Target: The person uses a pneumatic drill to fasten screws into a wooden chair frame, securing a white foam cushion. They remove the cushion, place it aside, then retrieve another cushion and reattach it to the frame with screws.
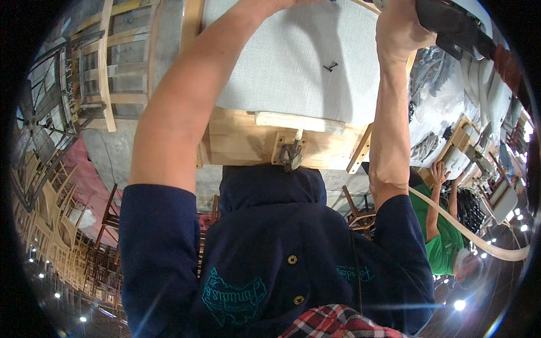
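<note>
In the head view, your two bare forearms rise from the dark blue sleeves at the lower edge and reach up across a grey fabric panel [293, 62] that fills the upper middle. The panel lies on a pale wooden frame [242, 141], whose front edge shows just below the cloth, with a small dark metal fitting [291, 155] fixed at the middle of that edge. Your right hand [401, 31] sits at the panel's upper right corner, its fingers closed around the handle of a black tool [453, 25] that runs off toward the top right; the tool's nose is not clear from here. Your left hand reaches the top edge of the picture above the panel and is cut off there, so you cannot tell how its fingers stand or whether they hold anything. A small dark staple [330, 67] lies loose on the fabric between your two arms, nearer the right one. A pale hose [479, 236] curves from behind your right elbow out toward the lower right. Beside it, another person in a green shirt [442, 242] works with both arms raised, well apart from your hands. On the left, bare wooden chair frames [107, 73] stand in rows, and more of them are stacked lower down along the left rim.
</note>
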